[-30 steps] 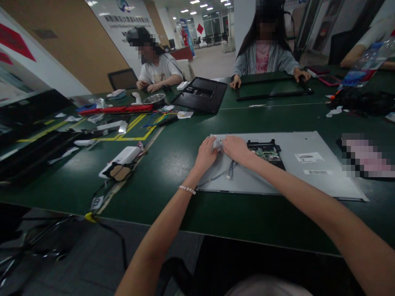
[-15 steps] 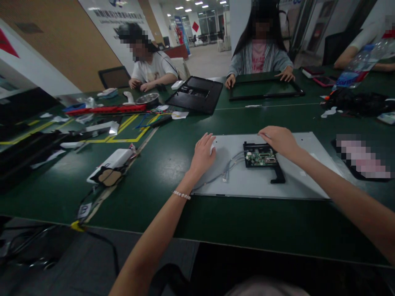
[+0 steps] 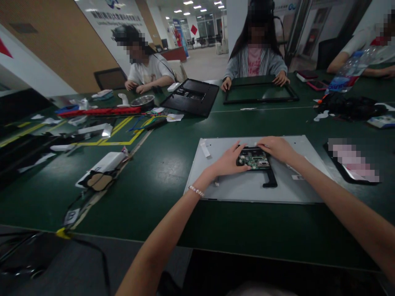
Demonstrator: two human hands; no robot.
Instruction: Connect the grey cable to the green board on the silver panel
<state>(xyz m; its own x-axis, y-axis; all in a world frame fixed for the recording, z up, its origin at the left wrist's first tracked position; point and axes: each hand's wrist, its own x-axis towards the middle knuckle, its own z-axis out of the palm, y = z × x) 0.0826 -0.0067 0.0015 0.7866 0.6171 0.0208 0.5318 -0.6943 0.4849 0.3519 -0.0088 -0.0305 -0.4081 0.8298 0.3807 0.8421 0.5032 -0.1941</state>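
A flat grey display panel (image 3: 197, 181) lies before me on the green table. On it sits a green circuit board (image 3: 254, 160) in a black bracket (image 3: 271, 179). My left hand (image 3: 228, 159) spans the bracket's left end, thumb at the lower edge and fingers at the upper edge. My right hand (image 3: 276, 148) is closed at the bracket's upper edge; a small whitish bit shows by its fingertips, too small to name. A white strip of tape (image 3: 205, 149) lies on the panel's upper left. The cables left of the board are mostly hidden by my left hand.
A phone (image 3: 352, 164) lies right of the panel, and a white battery-like pack (image 3: 103, 170) with a cable lies left. Across the table, a co-worker holds a black frame (image 3: 262, 100) beside a black cover (image 3: 191, 96). A plastic bottle (image 3: 345, 74) stands far right.
My left hand has moved right from the panel's upper left corner to the bracket. The white strip there is now uncovered. My right hand stays at the bracket's upper edge; the view has shifted slightly.
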